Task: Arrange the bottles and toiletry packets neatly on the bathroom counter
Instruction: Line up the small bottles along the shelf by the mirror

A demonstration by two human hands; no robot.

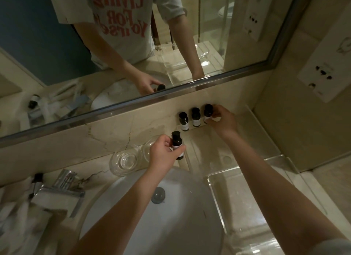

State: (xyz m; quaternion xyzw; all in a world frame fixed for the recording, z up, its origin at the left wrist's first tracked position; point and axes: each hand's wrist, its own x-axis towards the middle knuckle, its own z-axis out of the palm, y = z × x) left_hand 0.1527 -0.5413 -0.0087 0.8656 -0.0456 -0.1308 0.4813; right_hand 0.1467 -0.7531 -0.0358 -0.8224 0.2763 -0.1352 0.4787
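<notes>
Three small dark bottles with white labels stand in a row against the back wall of the counter: the left one [183,121], the middle one [195,117] and the right one [208,112]. My right hand [223,120] grips the right bottle from its right side. My left hand [164,153] holds a fourth dark bottle [177,144] upright, in front of and left of the row, above the sink's back rim. White toiletry packets [13,215] lie heaped at the far left, with another dark-capped bottle [37,177] among them.
Two clear glass dishes [125,159] sit behind the white sink [152,216]. A chrome tap [62,190] stands at the left. A clear acrylic tray [245,196] lies on the counter at the right. A mirror [133,45] runs along the back; a wall socket [322,78] is at the right.
</notes>
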